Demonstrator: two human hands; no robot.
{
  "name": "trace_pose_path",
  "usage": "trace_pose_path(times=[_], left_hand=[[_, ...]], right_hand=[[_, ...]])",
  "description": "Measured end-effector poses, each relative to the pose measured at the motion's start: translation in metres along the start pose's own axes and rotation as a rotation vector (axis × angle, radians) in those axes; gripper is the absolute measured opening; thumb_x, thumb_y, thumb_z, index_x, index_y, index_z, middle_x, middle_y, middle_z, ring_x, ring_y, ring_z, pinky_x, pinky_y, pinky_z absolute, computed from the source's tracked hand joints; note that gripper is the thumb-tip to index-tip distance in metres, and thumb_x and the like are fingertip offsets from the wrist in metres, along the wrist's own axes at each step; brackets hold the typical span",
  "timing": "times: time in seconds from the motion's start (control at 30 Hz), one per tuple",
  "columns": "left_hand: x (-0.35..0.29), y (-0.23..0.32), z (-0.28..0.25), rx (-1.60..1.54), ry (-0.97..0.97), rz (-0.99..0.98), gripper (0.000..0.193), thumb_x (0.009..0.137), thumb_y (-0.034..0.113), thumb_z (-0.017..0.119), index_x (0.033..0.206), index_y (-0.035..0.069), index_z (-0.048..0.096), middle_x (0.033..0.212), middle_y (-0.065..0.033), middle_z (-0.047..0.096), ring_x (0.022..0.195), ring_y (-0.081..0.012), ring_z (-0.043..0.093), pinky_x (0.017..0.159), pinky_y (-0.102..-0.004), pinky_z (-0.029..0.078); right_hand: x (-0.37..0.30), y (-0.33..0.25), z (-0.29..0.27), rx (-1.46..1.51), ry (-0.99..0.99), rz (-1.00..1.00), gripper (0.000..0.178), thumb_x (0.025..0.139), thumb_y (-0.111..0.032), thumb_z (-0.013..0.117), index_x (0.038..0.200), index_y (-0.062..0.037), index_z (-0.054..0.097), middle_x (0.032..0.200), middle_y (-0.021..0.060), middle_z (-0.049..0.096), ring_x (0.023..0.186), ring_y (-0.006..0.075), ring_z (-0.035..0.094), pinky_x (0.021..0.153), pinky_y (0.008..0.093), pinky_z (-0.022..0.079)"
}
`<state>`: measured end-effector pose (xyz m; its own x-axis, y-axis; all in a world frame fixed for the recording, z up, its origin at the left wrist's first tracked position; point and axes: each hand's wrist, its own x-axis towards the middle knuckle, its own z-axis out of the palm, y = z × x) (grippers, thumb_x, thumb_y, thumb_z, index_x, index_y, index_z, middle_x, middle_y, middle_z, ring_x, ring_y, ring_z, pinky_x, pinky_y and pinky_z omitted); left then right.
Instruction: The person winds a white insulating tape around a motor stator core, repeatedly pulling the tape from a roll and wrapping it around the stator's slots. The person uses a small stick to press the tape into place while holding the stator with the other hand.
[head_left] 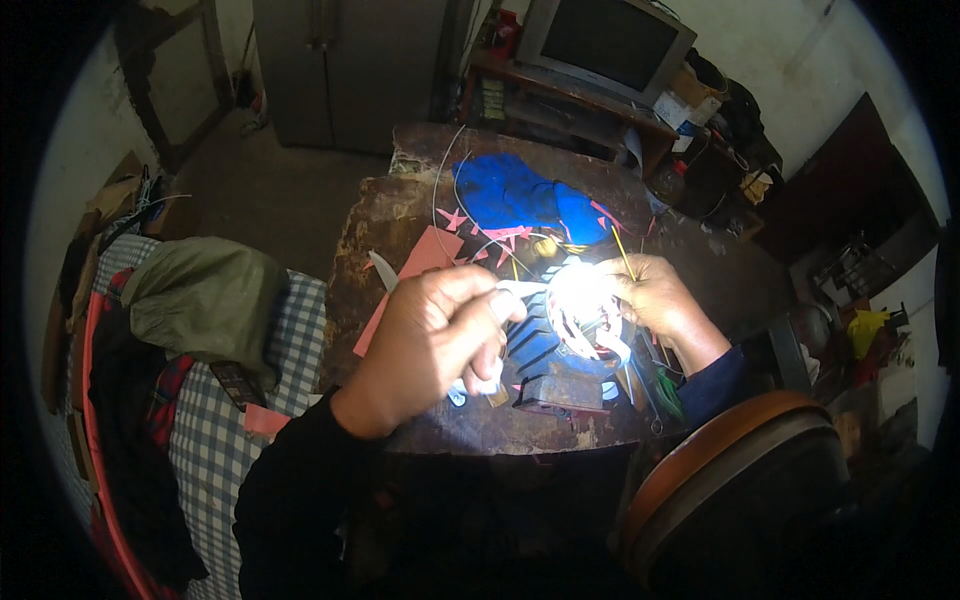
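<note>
Near the tabletop's (380, 215) front edge, left hand (430, 340) grips white scissors (478, 382); right hand (655, 295) pinches what seems glare-washed paper (580, 300), steadying it for cutting.

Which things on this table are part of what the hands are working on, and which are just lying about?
In hand: left hand gripping scissors; right hand holding brightly lit white paper.

Lying about: blue cloth, pink paper sheet, knife, television.
</note>
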<state>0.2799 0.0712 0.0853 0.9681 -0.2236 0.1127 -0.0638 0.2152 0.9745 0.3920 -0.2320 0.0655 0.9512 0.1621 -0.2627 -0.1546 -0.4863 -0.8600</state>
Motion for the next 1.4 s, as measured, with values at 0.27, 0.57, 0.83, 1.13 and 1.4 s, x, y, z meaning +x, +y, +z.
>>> trace_pose_path(times=[0.27,0.57,0.83,1.13,1.4], left_hand=[[-0.027,0.009,0.033,0.698,0.006,0.665,0.014,0.096,0.012,0.072,0.105,0.001,0.072,0.083,-0.0111,0.071,0.067,-0.0260,0.070,0.064,-0.0356,0.053],[-0.064,-0.004,0.123,0.833,-0.238,1.134,0.032,0.092,0.011,0.072,0.120,-0.001,0.067,0.108,-0.0152,0.066,0.092,-0.0276,0.066,0.083,-0.0391,0.053],[-0.025,-0.058,0.066,0.361,0.275,0.745,0.049,0.092,0.005,0.073,0.139,-0.006,0.060,0.136,-0.0259,0.067,0.124,-0.0408,0.069,0.108,-0.0493,0.056],[0.023,-0.107,0.068,0.584,0.268,0.918,0.053,0.087,0.002,0.084,0.134,-0.006,0.061,0.142,-0.0276,0.064,0.130,-0.0424,0.065,0.109,-0.0486,0.054],[0.005,-0.069,0.083,0.608,-0.079,0.990,0.025,0.083,0.002,0.081,0.106,-0.002,0.072,0.108,-0.0155,0.072,0.097,-0.0315,0.074,0.082,-0.0396,0.064]], right_hand=[[-0.020,-0.023,0.010,0.047,-0.162,0.073,0.026,0.106,-0.019,0.069,0.116,0.0032,0.078,0.087,0.0063,0.075,0.055,0.0047,0.053,0.047,0.0215,0.038],[-0.079,-0.035,0.031,-0.020,-0.386,0.192,0.018,0.104,-0.018,0.074,0.108,0.0001,0.077,0.084,0.0057,0.075,0.060,0.0058,0.062,0.052,0.0209,0.044],[-0.134,-0.087,0.014,-0.097,-0.406,0.056,0.017,0.107,-0.016,0.068,0.109,-0.0022,0.078,0.073,0.0007,0.067,0.068,0.0062,0.062,0.064,0.0272,0.051],[-0.157,-0.096,0.009,-0.014,-0.497,-0.015,0.021,0.107,-0.018,0.068,0.111,-0.0007,0.078,0.095,0.0112,0.077,0.085,0.0167,0.070,0.079,0.0330,0.056],[-0.121,-0.070,-0.035,-0.443,-0.122,-0.065,0.038,0.109,-0.035,0.066,0.104,0.0012,0.077,0.075,0.0081,0.073,0.066,0.0107,0.066,0.062,0.0291,0.052]])
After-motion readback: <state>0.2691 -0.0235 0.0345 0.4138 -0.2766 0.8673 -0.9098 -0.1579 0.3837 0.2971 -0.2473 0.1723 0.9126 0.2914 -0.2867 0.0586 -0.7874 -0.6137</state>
